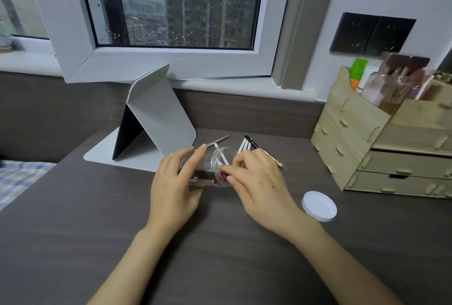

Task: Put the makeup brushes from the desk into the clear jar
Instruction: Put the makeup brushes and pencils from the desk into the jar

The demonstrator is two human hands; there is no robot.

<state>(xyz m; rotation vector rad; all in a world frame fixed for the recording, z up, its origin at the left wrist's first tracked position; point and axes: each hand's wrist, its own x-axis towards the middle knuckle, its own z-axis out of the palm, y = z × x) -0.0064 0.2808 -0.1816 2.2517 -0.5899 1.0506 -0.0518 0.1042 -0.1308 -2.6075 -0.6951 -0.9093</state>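
Observation:
The clear jar (215,166) is tipped on its side above the dark desk (97,231), mouth toward the right, with my left hand (176,182) wrapped around its base. My right hand (254,177) pinches a red-handled makeup brush (223,175) at the jar's mouth; its dark end is inside the jar. Several white-handled brushes (244,146) and a black one (253,142) lie fanned on the desk just behind my right hand. A metal-handled brush (217,141) lies behind the jar.
The jar's white lid (319,205) lies on the desk to the right. A wooden drawer organizer (381,146) with bottles stands at the far right. A grey folding stand (151,121) sits at the back left, under the window.

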